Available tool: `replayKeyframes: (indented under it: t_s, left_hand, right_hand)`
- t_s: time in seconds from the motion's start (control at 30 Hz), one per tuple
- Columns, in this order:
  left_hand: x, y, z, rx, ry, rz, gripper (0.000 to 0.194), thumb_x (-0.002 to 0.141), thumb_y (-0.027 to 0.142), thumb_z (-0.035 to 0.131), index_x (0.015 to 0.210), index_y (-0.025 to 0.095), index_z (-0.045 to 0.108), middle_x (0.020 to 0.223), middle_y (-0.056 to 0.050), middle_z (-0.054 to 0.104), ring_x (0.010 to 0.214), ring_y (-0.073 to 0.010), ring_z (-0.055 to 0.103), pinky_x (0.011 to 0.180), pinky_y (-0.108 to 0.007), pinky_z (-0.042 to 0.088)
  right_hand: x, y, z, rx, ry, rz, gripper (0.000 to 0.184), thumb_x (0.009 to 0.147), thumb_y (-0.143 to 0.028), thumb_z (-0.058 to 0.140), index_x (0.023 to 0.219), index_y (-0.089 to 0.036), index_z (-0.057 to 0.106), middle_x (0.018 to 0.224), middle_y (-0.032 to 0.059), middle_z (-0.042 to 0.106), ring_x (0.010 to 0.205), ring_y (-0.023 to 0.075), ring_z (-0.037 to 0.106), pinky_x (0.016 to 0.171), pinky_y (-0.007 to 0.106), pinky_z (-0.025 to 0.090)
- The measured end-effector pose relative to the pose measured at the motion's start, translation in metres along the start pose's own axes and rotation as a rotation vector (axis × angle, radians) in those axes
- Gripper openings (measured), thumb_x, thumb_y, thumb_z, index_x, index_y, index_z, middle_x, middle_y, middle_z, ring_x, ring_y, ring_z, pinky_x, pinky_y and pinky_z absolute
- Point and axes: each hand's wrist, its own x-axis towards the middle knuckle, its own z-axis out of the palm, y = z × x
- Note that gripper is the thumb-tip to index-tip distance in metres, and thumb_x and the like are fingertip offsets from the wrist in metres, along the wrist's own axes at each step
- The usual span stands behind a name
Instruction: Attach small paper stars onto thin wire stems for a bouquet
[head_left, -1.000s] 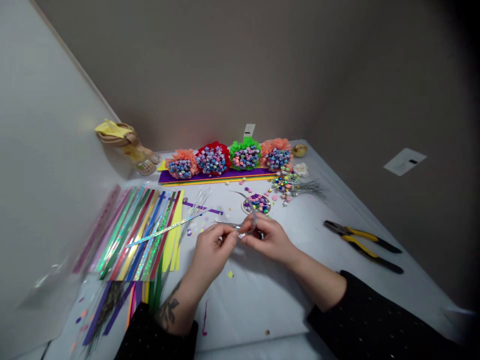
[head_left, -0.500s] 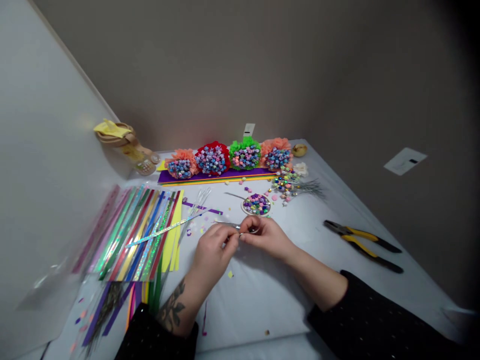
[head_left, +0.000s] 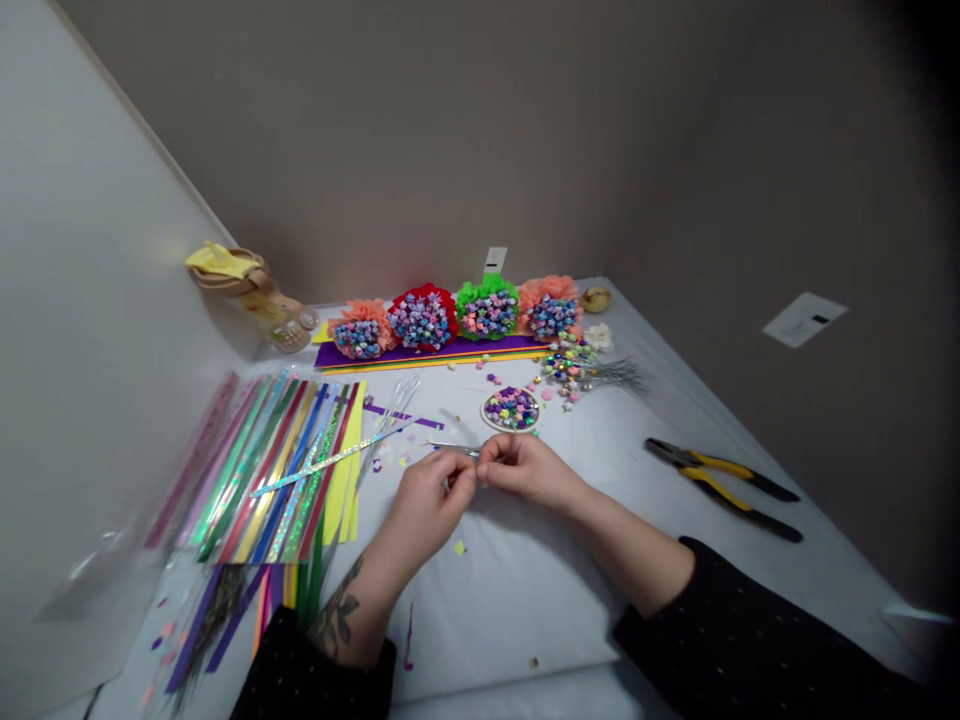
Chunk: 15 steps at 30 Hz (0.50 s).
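Observation:
My left hand (head_left: 427,495) and my right hand (head_left: 525,470) meet near the middle of the table, fingertips almost touching. Both pinch a narrow silver strip (head_left: 454,450), whose shiny end sticks out to the left above my knuckles. The part between my fingers is hidden. Just beyond my right hand lies a round dish of small folded paper stars (head_left: 511,409). A long holographic strip (head_left: 330,460) rests on the fan of coloured paper strips (head_left: 300,480), left of my left hand.
Yellow-handled pliers (head_left: 720,490) lie to the right. Along the back stand tissue pompoms with paper stars (head_left: 450,318) on purple card (head_left: 427,355). Beads and thin wires (head_left: 592,375) sit back right. A wall rises on the left, and scraps dot the white table cover (head_left: 555,610).
The silver loop above my right hand has shrunk and gone from view. My hands have drawn closer together, and the view has shifted slightly.

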Motion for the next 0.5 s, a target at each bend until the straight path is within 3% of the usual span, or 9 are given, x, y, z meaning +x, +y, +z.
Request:
replayKeyframes:
  t_s: [0.3, 0.5]
  left_hand:
    - [0.0, 0.0, 0.002, -0.049, 0.039, -0.103, 0.015, 0.082, 0.018, 0.047, 0.071, 0.018, 0.057, 0.07, 0.001, 0.06, 0.068, -0.0132, 0.055, 0.062, -0.023, 0.041]
    - [0.0, -0.004, 0.004, -0.039, 0.165, -0.156, 0.013, 0.081, 0.021, 0.047, 0.072, 0.017, 0.055, 0.071, 0.0, 0.059, 0.067, -0.0136, 0.055, 0.062, -0.023, 0.041]
  right_hand:
    - [0.001, 0.0, -0.001, 0.26, 0.157, -0.027, 0.037, 0.064, -0.048, 0.073, 0.064, -0.013, 0.06, 0.046, -0.0055, 0.046, 0.038, 0.0039, 0.031, 0.038, 0.02, 0.019]
    - [-0.003, 0.0, 0.008, 0.173, 0.052, -0.002, 0.033, 0.067, -0.043, 0.072, 0.064, -0.015, 0.054, 0.046, -0.0068, 0.045, 0.037, 0.0041, 0.034, 0.038, 0.019, 0.022]
